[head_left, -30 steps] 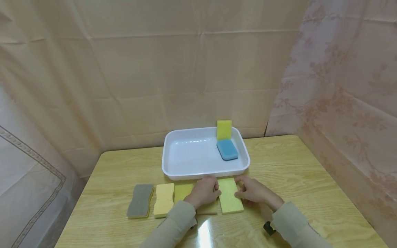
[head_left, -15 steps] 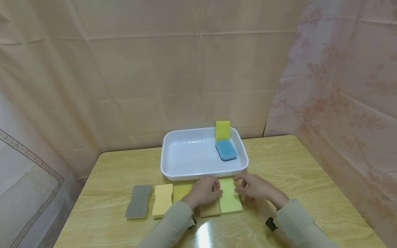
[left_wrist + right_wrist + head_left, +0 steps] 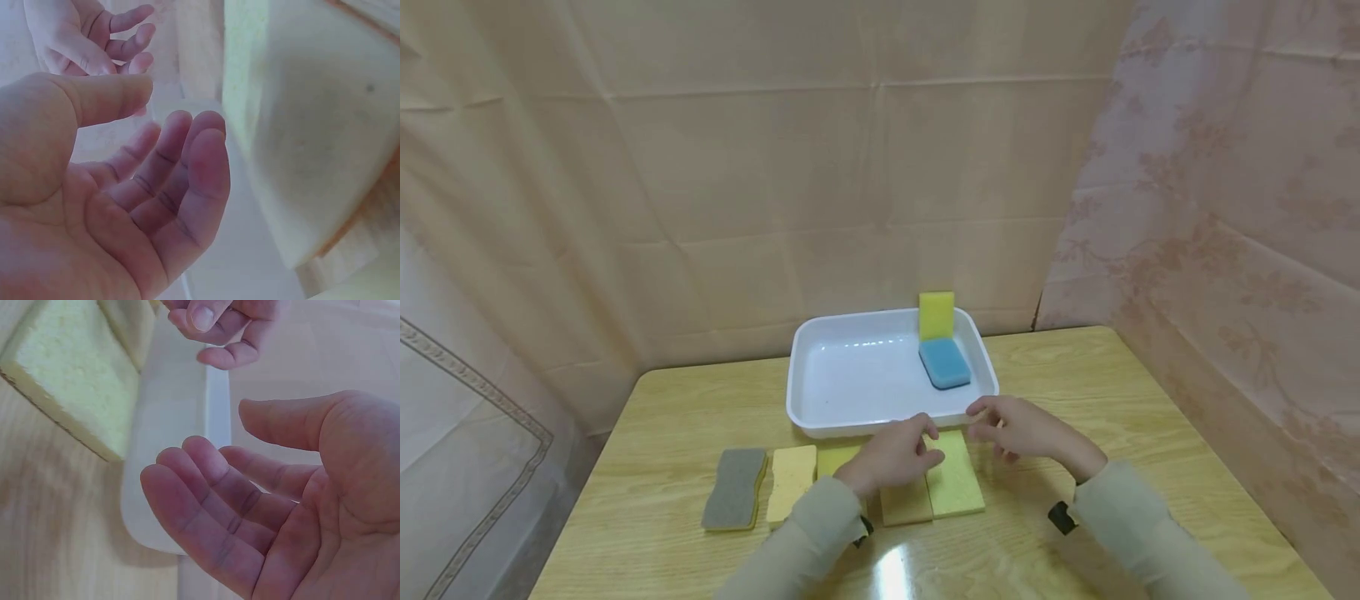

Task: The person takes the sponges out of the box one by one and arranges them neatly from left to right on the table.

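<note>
The wooden bench [image 3: 1112,392] carries everything, with draped cloth hung behind it and to its sides. Just beyond both hands sits a white tray [image 3: 820,383], its near rim close to the fingertips; inside it, at the far right, a blue sponge [image 3: 945,363] lies flat and a small yellow sponge [image 3: 936,315] stands upright against the far wall. The left hand [image 3: 891,454] and the right hand [image 3: 1022,427] hover side by side above the bench, both released, fingers loosely bent and holding nothing, as the wrist views show bare palms. Directly under and between them lies the yellow-green sponge [image 3: 955,479], flat on the bench, its long axis running from the person toward the tray; the left hand's fingertips are over its far left corner and look the nearer of the two, while the right hand is lifted just to its right. It is a pale, porous rectangle with a plain top face. Touching its left edge, under the left hand, is a tan sponge [image 3: 906,504]; farther left of that hand lie a pale yellow wavy sponge [image 3: 792,483] and a grey wavy sponge [image 3: 735,489].
</note>
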Demonstrator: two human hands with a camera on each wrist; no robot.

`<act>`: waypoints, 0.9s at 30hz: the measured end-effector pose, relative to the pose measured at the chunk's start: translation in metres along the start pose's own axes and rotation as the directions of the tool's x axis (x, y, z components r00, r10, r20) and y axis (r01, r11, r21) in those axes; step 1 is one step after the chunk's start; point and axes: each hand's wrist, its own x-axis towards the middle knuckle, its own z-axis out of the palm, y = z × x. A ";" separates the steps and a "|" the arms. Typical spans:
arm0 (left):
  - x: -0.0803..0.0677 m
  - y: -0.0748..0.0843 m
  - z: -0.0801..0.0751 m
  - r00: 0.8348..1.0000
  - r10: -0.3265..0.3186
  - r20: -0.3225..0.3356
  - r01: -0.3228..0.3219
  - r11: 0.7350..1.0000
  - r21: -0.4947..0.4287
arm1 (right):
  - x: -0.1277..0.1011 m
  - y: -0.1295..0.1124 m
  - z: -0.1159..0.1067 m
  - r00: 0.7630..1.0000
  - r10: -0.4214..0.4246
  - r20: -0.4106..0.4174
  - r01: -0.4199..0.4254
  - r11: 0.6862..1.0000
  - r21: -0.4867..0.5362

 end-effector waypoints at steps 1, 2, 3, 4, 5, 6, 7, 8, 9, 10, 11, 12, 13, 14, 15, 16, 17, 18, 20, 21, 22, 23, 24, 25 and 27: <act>0.001 0.001 -0.002 1.000 -0.015 0.005 0.015 1.000 -0.013 | 0.001 -0.002 -0.002 1.000 -0.006 -0.002 0.006 1.000 -0.002; 0.001 0.003 -0.004 1.000 -0.028 0.008 0.028 0.999 -0.022 | 0.002 -0.003 -0.005 1.000 -0.012 -0.003 0.012 1.000 -0.003; 0.002 0.004 -0.006 0.999 -0.036 0.010 0.036 0.999 -0.024 | 0.004 -0.004 -0.007 1.000 -0.013 -0.006 0.013 1.000 -0.004; 0.003 0.005 -0.008 0.999 -0.043 0.011 0.043 0.999 -0.023 | 0.005 -0.006 -0.009 1.000 -0.010 -0.010 0.010 1.000 -0.005; 0.004 0.007 -0.010 0.999 -0.052 0.013 0.052 0.998 -0.019 | 0.006 -0.007 -0.011 1.000 -0.008 -0.015 0.008 1.000 -0.003; 0.004 0.008 -0.012 0.999 -0.053 0.012 0.053 0.999 -0.006 | 0.008 -0.009 -0.012 1.000 -0.005 -0.019 0.005 1.000 0.000; 0.005 0.009 -0.013 0.998 -0.056 0.015 0.056 0.998 0.006 | 0.009 -0.010 -0.014 1.000 -0.013 -0.017 0.013 1.000 -0.003; 0.006 0.010 -0.015 0.998 -0.055 0.016 0.055 0.998 0.019 | 0.010 -0.011 -0.016 1.000 -0.019 -0.017 0.019 1.000 -0.007; 0.007 0.012 -0.017 0.999 -0.050 0.015 0.050 0.998 0.034 | 0.011 -0.011 -0.017 1.000 -0.024 -0.016 0.024 1.000 -0.005; 0.008 0.013 -0.018 0.999 -0.046 0.016 0.046 0.998 0.044 | 0.012 -0.013 -0.018 0.999 -0.030 -0.015 0.030 1.000 -0.005; 0.009 0.014 -0.020 0.999 -0.042 0.015 0.041 0.998 0.055 | 0.013 -0.013 -0.020 0.999 -0.040 -0.014 0.040 0.999 -0.004; 0.010 0.014 -0.021 0.999 -0.035 0.015 0.034 0.997 0.065 | 0.014 -0.014 -0.021 0.999 -0.049 -0.013 0.049 0.999 -0.002; 0.011 0.015 -0.022 1.000 -0.028 0.013 0.027 0.997 0.074 | 0.016 -0.015 -0.022 0.998 -0.055 -0.014 0.055 0.998 0.000; 0.012 0.015 -0.023 1.000 -0.020 0.011 0.019 0.996 0.082 | 0.017 -0.016 -0.024 0.998 -0.055 -0.020 0.056 0.998 0.006; 0.013 0.016 -0.025 1.000 -0.008 0.008 0.008 0.996 0.091 | 0.018 -0.017 -0.025 0.998 -0.063 -0.022 0.063 0.998 0.008; 0.015 0.016 -0.026 1.000 -0.002 0.007 0.002 0.995 0.096 | 0.019 -0.018 -0.026 0.997 -0.069 -0.024 0.070 0.998 0.010; 0.016 0.017 -0.028 1.000 0.004 0.006 -0.004 0.995 0.103 | 0.021 -0.019 -0.028 0.997 -0.073 -0.025 0.074 0.997 0.012; 0.017 0.017 -0.030 1.000 0.008 0.006 -0.009 0.994 0.108 | 0.022 -0.021 -0.030 0.997 -0.077 -0.024 0.078 0.997 0.009; 0.020 0.019 -0.033 1.000 0.007 0.007 -0.008 0.994 0.106 | 0.025 -0.023 -0.033 0.996 -0.091 -0.023 0.091 0.996 -0.001; 0.021 0.019 -0.035 1.000 0.003 0.008 -0.004 0.995 0.102 | 0.026 -0.024 -0.035 0.995 -0.097 -0.021 0.097 0.995 -0.009; 0.023 0.020 -0.037 1.000 -0.007 0.011 0.006 0.995 0.096 | 0.028 -0.025 -0.036 0.995 -0.102 -0.022 0.102 0.995 -0.016; 0.025 0.020 -0.039 1.000 -0.015 0.011 0.014 0.996 0.089 | 0.029 -0.025 -0.038 0.994 -0.109 -0.024 0.108 0.994 -0.023; 0.027 0.020 -0.040 1.000 -0.020 0.009 0.019 0.996 0.083 | 0.031 -0.026 -0.039 0.993 -0.115 -0.029 0.115 0.993 -0.030; 0.029 0.019 -0.042 1.000 -0.027 0.006 0.027 0.997 0.079 | 0.033 -0.026 -0.040 0.992 -0.121 -0.036 0.120 0.992 -0.040; 0.033 0.018 -0.045 1.000 -0.026 -0.001 0.026 0.997 0.075 | 0.037 -0.027 -0.042 0.990 -0.135 -0.047 0.132 0.989 -0.068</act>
